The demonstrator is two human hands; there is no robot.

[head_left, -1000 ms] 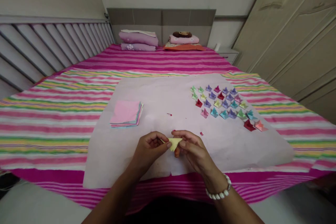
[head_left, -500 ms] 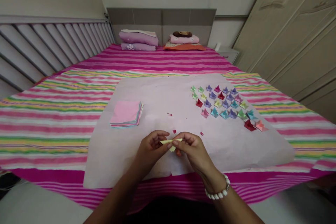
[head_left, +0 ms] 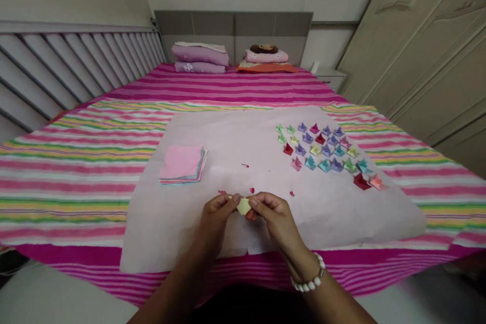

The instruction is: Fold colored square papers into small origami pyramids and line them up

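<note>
At the near edge of the white sheet (head_left: 235, 142), laid over the striped bedspread (head_left: 94, 162), a yellow folded paper (head_left: 243, 206) is pinched tight between left hand (head_left: 216, 212) and right hand (head_left: 273, 215), wardrobe doors (head_left: 429, 50) seen beyond the sheet's right.

Pink-topped paper stack (head_left: 183, 164), coloured folded pieces (head_left: 326, 151), pale sheet (head_left: 235, 136) on striped bedspread (head_left: 76, 162), folded blankets (head_left: 200, 58) beyond.

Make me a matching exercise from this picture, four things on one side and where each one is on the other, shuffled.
1. yellow paper piece
2. stack of paper squares
3. folded paper shapes
4. bead bracelet

A. right part of the white sheet
B. on the right wrist
C. pinched between left hand and right hand
D. left part of the white sheet

Pairs: 1-C, 2-D, 3-A, 4-B
</note>
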